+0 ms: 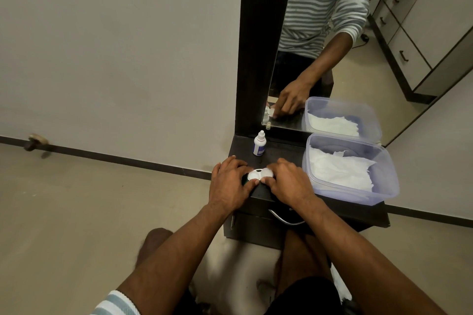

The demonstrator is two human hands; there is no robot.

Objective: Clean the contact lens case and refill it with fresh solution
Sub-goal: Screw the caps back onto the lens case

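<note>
A person sits at a small dark table (286, 151) set against a wall, below a mirror (332, 33) in a dark frame. Both hands meet at the front left part of the tabletop, over a white lens case (259, 174) that lies flat there with its two round wells side by side. The left hand (230, 181) curls around the case's left end, thumb tip resting on the near edge of the left well and fingers bent over the far side; a sliver of green shows under that thumb, though what it belongs to cannot be told. The right hand (286, 181) grasps the right end the same way, thumb at the near edge and fingers curled over the top, hiding most of the right well. Behind the hands, near the mirror, a small white bottle (259, 143) with a blue label stands upright, apart from the case. To the right, just beside the right hand, sits a clear plastic tub (384, 176) holding crumpled white tissues (340, 169). The mirror reflects the tub, the bottle and a striped sleeve.
</note>
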